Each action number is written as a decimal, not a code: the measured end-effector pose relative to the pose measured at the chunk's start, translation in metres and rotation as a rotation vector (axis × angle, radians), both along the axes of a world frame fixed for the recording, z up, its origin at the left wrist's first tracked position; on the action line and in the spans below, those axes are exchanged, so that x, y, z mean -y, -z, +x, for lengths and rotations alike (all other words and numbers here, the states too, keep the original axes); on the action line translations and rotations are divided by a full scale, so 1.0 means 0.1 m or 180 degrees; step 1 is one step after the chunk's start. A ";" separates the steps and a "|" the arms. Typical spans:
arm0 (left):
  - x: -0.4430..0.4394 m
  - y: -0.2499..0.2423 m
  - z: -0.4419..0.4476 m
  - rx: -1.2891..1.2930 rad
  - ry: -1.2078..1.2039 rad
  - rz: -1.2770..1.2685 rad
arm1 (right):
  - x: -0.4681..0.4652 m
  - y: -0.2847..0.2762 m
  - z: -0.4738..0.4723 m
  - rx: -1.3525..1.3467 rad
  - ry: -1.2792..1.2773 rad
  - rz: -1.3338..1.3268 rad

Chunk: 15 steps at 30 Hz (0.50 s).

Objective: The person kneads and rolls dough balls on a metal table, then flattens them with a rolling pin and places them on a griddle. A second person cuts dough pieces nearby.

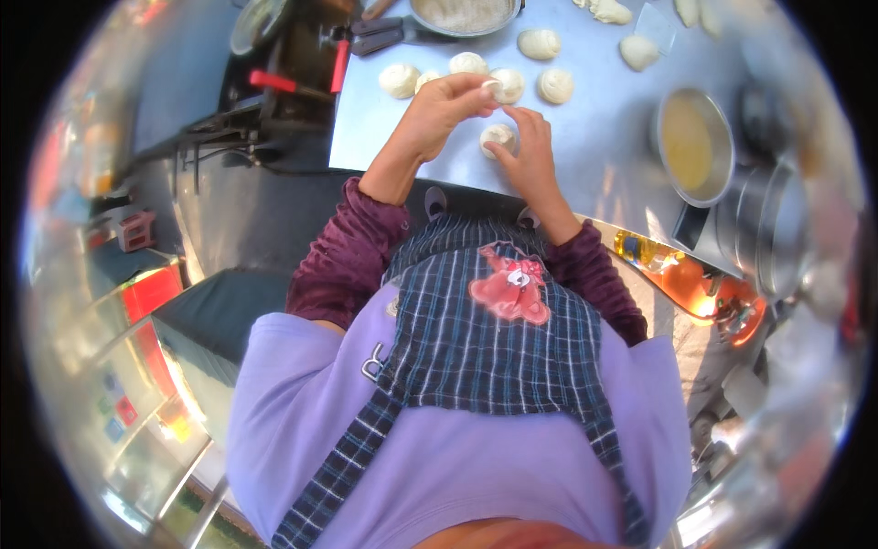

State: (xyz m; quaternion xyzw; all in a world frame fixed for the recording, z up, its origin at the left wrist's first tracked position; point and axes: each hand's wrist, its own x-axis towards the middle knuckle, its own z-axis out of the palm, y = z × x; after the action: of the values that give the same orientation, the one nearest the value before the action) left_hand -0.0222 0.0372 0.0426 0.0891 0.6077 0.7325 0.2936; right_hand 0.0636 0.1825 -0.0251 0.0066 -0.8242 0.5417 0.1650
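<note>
On the metal tabletop in front of me, my right hand [534, 147] curls around the right side of a small dough ball [499, 139]. Its thumb presses the near face of that ball, and its fingertips reach past the far side. My left hand [449, 106] is raised a little above and left of it, thumb and fingers pinched on a small white piece of dough [491, 84]. Just behind those fingertips sits another dough ball [509, 86]. More balls lie around it, among them one at the left [399, 81] and one at the right [555, 86].
A round pan of pale powder [466, 15] stands at the back, beside dark-handled tools [377, 36]. To the right is a metal bowl of yellow liquid [688, 141]. Farther back right lies a dough lump [639, 53]. A red-handled tool [273, 81] lies left of the table [367, 141].
</note>
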 end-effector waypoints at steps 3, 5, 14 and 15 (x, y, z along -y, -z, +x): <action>0.19 0.25 -0.07 0.0210 -0.0230 -0.0035 | -0.08 0.29 0.01 -0.0130 -0.0085 0.0994; 0.19 0.23 -0.01 0.0270 -0.0447 -0.0077 | -0.08 0.25 -0.01 -0.0073 0.0012 0.1118; -0.10 0.09 -0.22 -0.0150 -0.0519 -0.0444 | -0.30 -0.02 -0.04 0.0291 0.0414 0.1432; -0.19 0.09 -0.31 -0.0263 -0.0435 -0.0489 | -0.49 -0.10 -0.08 0.0257 0.0829 0.1461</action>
State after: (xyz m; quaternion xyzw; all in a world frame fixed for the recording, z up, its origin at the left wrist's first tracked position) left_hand -0.0531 0.0562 0.0332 0.0548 0.6783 0.6978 0.2237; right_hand 0.0560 0.2312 -0.0150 -0.0838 -0.9253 0.3146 0.1944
